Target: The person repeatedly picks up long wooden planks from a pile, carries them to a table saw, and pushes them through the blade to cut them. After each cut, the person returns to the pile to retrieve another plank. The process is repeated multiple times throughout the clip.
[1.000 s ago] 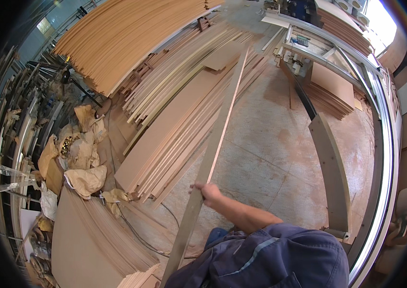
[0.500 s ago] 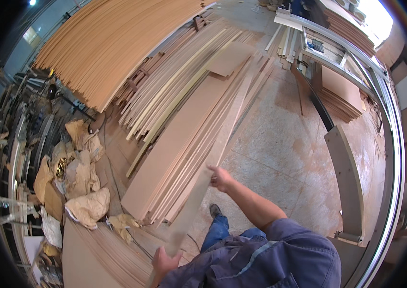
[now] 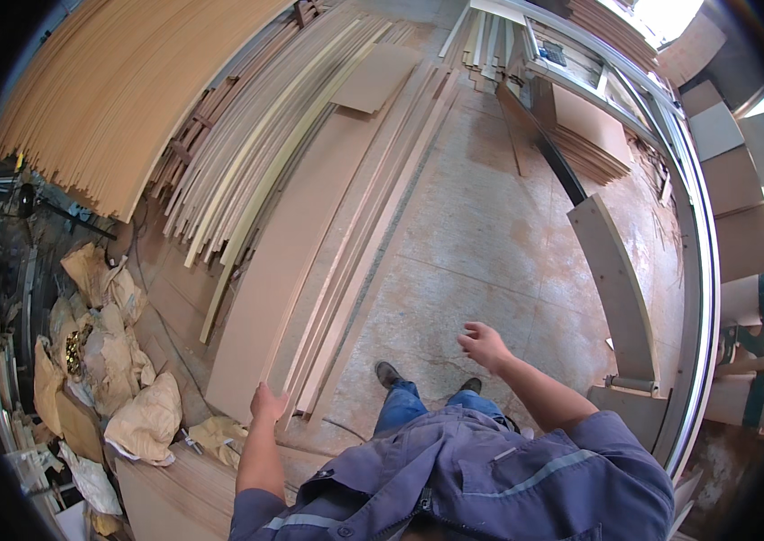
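Note:
Long, flat wooden strips lie side by side on the floor stack in front of me. My left hand is at the near end of one long board strip, its fingers and thumb closed about the strip's edges. That strip rests flat along the stack, beside a wide brown panel. Over the bare floor to the right hangs my right hand. Its fingers are loosely bent and apart, with nothing in them.
Crumpled brown paper lies at the left. Thinner strips and a large orange-brown stack stand beyond. On the right are a curved board and a metal-edged frame. More sheets are stacked near my left arm.
The strip held across both hands has come down onto the stack. My right hand has let go and moved right. My left hand has moved forward and left, and the view has shifted right.

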`<control>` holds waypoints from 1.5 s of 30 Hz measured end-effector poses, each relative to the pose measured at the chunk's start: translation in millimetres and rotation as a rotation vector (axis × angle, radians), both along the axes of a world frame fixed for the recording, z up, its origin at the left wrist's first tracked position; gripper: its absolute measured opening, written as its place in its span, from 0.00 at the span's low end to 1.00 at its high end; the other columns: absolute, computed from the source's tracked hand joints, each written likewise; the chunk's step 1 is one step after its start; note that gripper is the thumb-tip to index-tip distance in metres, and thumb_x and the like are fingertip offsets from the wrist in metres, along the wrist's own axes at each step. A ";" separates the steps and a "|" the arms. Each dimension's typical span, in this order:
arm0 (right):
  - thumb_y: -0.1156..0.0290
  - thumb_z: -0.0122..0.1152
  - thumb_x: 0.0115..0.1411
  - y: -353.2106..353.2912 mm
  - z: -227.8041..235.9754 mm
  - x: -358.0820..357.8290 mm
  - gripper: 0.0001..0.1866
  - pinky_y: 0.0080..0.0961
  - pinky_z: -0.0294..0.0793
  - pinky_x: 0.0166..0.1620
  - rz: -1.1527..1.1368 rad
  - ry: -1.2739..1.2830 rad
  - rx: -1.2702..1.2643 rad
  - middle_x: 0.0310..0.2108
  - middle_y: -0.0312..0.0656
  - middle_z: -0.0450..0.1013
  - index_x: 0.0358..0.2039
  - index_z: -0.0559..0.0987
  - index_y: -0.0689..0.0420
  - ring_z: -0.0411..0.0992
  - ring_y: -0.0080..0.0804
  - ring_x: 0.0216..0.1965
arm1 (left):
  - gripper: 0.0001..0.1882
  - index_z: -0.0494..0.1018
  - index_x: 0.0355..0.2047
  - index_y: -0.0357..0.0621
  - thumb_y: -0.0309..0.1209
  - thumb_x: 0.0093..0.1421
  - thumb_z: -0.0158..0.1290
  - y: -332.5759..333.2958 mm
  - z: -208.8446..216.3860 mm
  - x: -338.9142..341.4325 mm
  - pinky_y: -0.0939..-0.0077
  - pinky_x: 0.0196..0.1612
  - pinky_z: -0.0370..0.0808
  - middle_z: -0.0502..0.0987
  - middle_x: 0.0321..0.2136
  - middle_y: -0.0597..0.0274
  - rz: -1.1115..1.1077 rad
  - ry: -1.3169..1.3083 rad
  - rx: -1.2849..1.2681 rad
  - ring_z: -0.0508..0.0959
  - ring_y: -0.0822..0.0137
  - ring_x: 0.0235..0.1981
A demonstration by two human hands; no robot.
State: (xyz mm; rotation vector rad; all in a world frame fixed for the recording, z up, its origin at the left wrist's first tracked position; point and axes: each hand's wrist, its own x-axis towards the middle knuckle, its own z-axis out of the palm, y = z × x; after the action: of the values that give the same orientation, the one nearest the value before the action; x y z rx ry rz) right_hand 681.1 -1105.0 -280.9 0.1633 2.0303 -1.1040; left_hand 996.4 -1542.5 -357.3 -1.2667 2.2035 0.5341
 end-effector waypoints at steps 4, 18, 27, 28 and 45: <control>0.62 0.63 0.61 58.6 21.3 18.3 0.32 0.30 0.78 0.47 -0.038 0.067 0.198 0.48 0.54 0.78 0.61 0.68 0.67 0.78 0.40 0.47 | 0.41 0.62 0.62 0.33 0.44 0.54 0.63 -5.4 -16.2 -2.2 0.59 0.62 0.69 0.70 0.59 0.40 0.095 0.048 -0.081 0.71 0.46 0.61; 0.61 0.62 0.63 159.8 6.5 128.8 0.26 0.30 0.78 0.47 -0.004 -0.007 0.091 0.43 0.51 0.80 0.56 0.75 0.65 0.79 0.35 0.41 | 0.31 0.72 0.57 0.37 0.41 0.57 0.59 180.1 -27.7 -140.8 0.62 0.53 0.76 0.81 0.46 0.46 -0.289 0.266 0.421 0.80 0.52 0.49; 0.66 0.59 0.64 309.9 14.2 171.4 0.22 0.24 0.78 0.36 -0.593 0.017 0.019 0.35 0.43 0.80 0.55 0.75 0.67 0.77 0.26 0.32 | 0.31 0.73 0.55 0.38 0.44 0.56 0.60 305.4 -17.4 -229.7 0.63 0.50 0.77 0.83 0.42 0.49 -0.721 0.131 0.441 0.82 0.54 0.46; 0.67 0.59 0.65 324.3 16.2 183.5 0.22 0.24 0.78 0.35 -0.656 0.008 0.032 0.36 0.43 0.79 0.55 0.75 0.67 0.77 0.26 0.32 | 0.31 0.74 0.55 0.38 0.44 0.56 0.60 316.8 -26.8 -235.6 0.62 0.50 0.77 0.83 0.42 0.49 -0.785 0.125 0.419 0.82 0.54 0.46; 0.59 0.61 0.62 431.8 31.9 241.9 0.27 0.32 0.75 0.53 -1.261 0.008 0.104 0.48 0.56 0.78 0.55 0.76 0.66 0.78 0.41 0.49 | 0.29 0.75 0.53 0.37 0.46 0.57 0.59 648.3 -47.5 -452.0 0.61 0.55 0.74 0.81 0.46 0.45 -1.667 -0.048 0.517 0.80 0.51 0.51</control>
State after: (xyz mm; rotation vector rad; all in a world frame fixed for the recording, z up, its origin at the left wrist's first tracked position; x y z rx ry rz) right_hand 923.0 -673.3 -249.0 1.6437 1.9139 -1.6637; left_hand 544.4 -894.2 -404.8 0.8760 2.0310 0.2631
